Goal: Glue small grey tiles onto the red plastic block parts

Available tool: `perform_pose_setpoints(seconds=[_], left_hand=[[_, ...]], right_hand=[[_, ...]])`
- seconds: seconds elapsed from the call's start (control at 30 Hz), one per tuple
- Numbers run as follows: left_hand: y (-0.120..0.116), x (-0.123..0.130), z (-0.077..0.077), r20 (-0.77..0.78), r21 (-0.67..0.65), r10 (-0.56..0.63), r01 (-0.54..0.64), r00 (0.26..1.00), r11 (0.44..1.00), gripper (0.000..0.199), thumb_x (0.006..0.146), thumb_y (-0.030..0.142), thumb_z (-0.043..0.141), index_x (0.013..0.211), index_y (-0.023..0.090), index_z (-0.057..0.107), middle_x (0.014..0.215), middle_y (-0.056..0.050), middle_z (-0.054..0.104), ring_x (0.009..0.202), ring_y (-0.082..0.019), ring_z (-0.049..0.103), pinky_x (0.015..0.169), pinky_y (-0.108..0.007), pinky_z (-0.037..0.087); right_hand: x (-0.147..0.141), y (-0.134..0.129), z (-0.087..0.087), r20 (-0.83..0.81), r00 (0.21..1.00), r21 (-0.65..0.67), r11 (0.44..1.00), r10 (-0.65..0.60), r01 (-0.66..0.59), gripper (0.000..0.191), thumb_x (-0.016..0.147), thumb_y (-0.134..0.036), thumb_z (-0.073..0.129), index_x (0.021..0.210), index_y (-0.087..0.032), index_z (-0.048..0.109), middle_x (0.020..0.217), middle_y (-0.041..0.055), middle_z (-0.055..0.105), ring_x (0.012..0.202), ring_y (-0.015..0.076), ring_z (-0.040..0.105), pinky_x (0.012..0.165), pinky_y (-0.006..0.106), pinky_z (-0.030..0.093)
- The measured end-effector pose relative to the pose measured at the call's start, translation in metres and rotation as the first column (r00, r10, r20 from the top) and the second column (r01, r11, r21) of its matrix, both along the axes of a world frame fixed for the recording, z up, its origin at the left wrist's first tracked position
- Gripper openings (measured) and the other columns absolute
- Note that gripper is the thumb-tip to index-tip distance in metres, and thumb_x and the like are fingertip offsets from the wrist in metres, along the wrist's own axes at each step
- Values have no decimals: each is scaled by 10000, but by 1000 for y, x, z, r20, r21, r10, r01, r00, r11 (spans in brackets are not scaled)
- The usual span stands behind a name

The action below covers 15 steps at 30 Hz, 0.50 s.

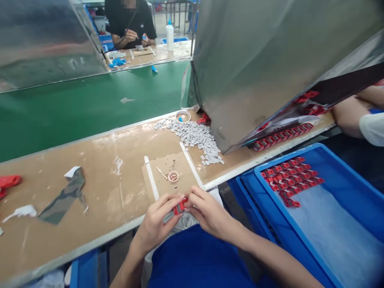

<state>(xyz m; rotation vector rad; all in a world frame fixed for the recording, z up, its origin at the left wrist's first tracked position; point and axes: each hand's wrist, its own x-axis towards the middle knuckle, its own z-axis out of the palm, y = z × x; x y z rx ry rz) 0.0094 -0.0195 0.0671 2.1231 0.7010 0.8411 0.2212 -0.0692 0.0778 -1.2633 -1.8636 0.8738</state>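
A small red plastic part (pixel 180 206) is held over the front edge of the bench, close to my body. My left hand (pixel 160 219) pinches it from the left, and my right hand (pixel 207 210) grips its right side with thumb and fingertips. Just beyond my hands, a small round cup (pixel 173 176) with reddish-brown contents rests on a cardboard piece (pixel 159 188). A thin pale stick (pixel 162 173) lies beside that cup. Farther back spreads a heap of small grey-white rectangular pieces (pixel 198 138), with a white ring-shaped container (pixel 183 117) at its back edge.
On my right, a blue tray (pixel 322 150) holds rows of red parts (pixel 291 176). A large metal panel (pixel 255 60) slants over the bench's right side. Past the green belt (pixel 90 116) sits a co-worker (pixel 130 24) near a white bottle (pixel 169 36). Another person's arm shows at far right.
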Motion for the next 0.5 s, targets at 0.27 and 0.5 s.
perform_pose_setpoints(seconds=[0.27, 0.5], left_hand=[[30, 19, -17, 0, 51, -138, 138, 990, 989, 532, 951, 186, 671, 1465, 296, 592, 1283, -92, 769, 1102, -236, 779, 955, -286, 642], [88, -16, -41, -147, -48, 64, -72, 987, 996, 285, 942, 392, 678, 1196, 289, 758, 1203, -42, 809, 1036, -261, 792, 959, -337, 647]], right_hand=[[9, -10, 7, -58, 964, -142, 958, -258, 248, 171, 1025, -171, 546, 858, -210, 560, 962, 44, 617, 890, 175, 624, 784, 277, 495], [137, -20, -4, 460, 403, 115, 503, -792, 857, 153, 1021, -198, 516, 886, -198, 589, 1005, 84, 644, 980, 232, 627, 912, 360, 504]])
